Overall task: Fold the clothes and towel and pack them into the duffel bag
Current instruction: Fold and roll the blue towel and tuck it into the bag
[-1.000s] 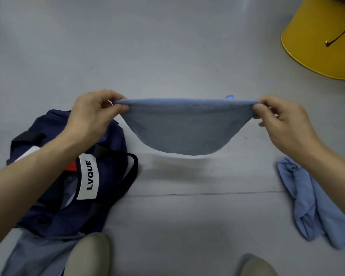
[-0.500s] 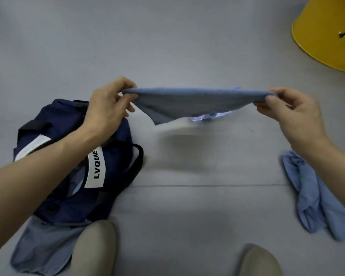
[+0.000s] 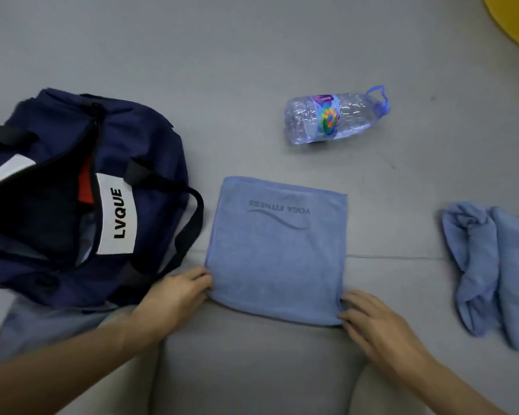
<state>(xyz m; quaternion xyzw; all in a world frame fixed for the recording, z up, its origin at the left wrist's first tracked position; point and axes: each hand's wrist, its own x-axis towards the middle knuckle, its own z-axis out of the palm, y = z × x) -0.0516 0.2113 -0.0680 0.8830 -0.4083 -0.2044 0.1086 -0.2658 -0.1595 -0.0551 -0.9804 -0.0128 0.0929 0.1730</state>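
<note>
A blue towel [image 3: 277,250] printed "YOGA FITNESS" lies folded flat in a square on the grey floor. My left hand [image 3: 174,295] pinches its near left corner. My right hand [image 3: 375,322] grips its near right corner. To the left stands a navy duffel bag [image 3: 150,163] with a white "LVQUE" label, its top unzipped and dark inside. A crumpled blue garment [image 3: 492,265] lies on the floor at the right. A grey garment [image 3: 42,324] sticks out from under the bag's near side.
A plastic water bottle [image 3: 333,118] with a blue cap lies on its side beyond the towel. A yellow rounded object [image 3: 516,22] fills the top right corner. My grey-clad knees [image 3: 252,363] show at the bottom.
The towel was stretched in the air between both hands; now it lies flat on the floor, folded, with both hands down at its near corners. The bottle behind it has come into sight.
</note>
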